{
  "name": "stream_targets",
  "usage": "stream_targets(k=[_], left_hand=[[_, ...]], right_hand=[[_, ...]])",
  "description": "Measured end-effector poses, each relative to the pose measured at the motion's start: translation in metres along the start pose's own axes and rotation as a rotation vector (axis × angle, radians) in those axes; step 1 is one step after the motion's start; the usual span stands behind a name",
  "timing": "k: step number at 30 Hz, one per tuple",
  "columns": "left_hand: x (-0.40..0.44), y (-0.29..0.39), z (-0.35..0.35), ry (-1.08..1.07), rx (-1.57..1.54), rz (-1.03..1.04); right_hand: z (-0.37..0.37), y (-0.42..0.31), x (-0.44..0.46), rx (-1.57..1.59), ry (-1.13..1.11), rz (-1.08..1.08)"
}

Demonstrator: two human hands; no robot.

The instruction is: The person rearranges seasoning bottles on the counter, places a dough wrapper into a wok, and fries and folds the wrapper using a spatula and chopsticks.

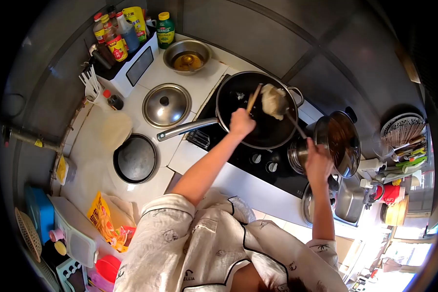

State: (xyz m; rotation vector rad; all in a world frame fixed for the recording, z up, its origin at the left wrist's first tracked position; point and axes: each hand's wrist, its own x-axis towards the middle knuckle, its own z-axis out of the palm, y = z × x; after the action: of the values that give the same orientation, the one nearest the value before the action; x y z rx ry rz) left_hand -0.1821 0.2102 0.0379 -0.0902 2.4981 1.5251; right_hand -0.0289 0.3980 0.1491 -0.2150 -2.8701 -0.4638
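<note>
Over the dark wok [238,131] on the stove, my left hand [242,122] is closed around wooden chopsticks [253,99], whose tips reach toward a pale, lumpy piece of food [273,100]. That food rests at the head of a long-handled metal ladle [298,124], partly hiding its bowl. My right hand [319,159] grips the ladle's handle to the right of the wok. A few small white bits lie inside the wok, and its long handle [190,128] points left.
Left of the stove are a metal lid [167,105], a black round pan [135,159] and a steel bowl [187,56] with yellowish liquid. Sauce bottles [116,45] stand in the back left corner. A pot [321,138] with a glass lid and a sink [350,204] are on the right.
</note>
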Motion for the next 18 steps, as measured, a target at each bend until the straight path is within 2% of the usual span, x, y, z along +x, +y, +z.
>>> stream_targets(k=[3,6,13,18], left_hand=[[0.0,-0.022,-0.029,0.081,0.043,0.019],[0.003,-0.03,-0.045,0.04,0.094,0.078],[0.0,-0.022,-0.041,-0.156,0.335,0.048],[0.007,-0.029,-0.038,-0.133,0.375,0.061]], right_hand=[[0.018,-0.011,-0.012,0.207,-0.024,-0.072],[0.013,-0.015,-0.014,0.205,-0.061,-0.026],[0.049,0.002,0.003,-0.092,0.033,-0.108],[0.033,0.004,-0.015,-0.145,-0.04,-0.272]])
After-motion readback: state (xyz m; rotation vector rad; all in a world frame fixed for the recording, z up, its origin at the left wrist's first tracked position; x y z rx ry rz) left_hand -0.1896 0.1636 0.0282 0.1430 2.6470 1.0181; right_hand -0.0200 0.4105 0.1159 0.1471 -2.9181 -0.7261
